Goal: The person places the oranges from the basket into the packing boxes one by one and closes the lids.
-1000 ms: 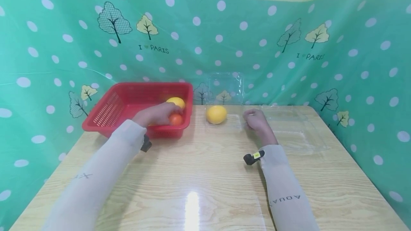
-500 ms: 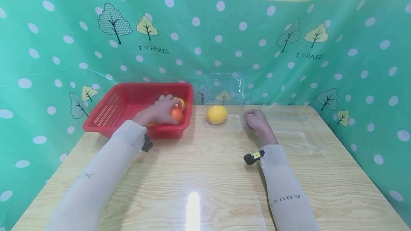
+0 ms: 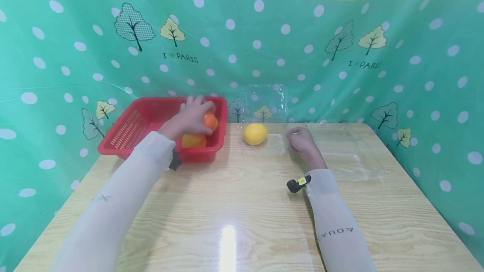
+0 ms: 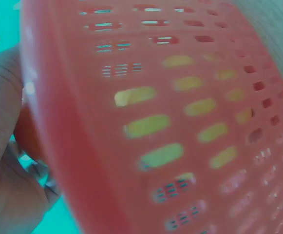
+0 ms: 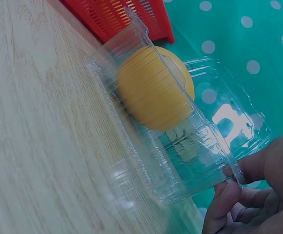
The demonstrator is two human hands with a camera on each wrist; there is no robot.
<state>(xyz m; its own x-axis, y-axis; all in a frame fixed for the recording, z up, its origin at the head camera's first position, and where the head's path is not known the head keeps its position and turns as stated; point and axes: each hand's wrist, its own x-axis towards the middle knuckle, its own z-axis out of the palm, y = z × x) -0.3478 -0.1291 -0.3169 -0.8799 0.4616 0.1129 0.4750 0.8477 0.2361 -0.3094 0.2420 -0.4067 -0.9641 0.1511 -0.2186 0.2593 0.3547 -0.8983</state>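
My left hand (image 3: 189,116) grips a round orange-red fruit (image 3: 209,121) low over the right side of a red plastic basket (image 3: 124,147). In the left wrist view, the basket's slotted wall (image 4: 97,146) covers most of that hand and fruit. A yellow fruit (image 3: 194,140) lies in the basket, below the hand. My right hand (image 3: 301,139) pinches the rim of a clear plastic clamshell box (image 5: 173,192) between thumb and fingers. Inside that box, at the end nearer the basket, rests a yellow lemon-like fruit (image 5: 153,87). The box's lid (image 3: 264,103) stands raised at the back.
More clear plastic boxes (image 3: 349,154) lie to the right of my right hand on the wooden table (image 3: 257,205). A green dotted curtain (image 3: 287,49) hangs right behind the table and along its sides.
My left hand has lifted the orange-red fruit and moved it slightly up and back in the basket, uncovering a yellow fruit at the front. The right hand has stayed at the box.
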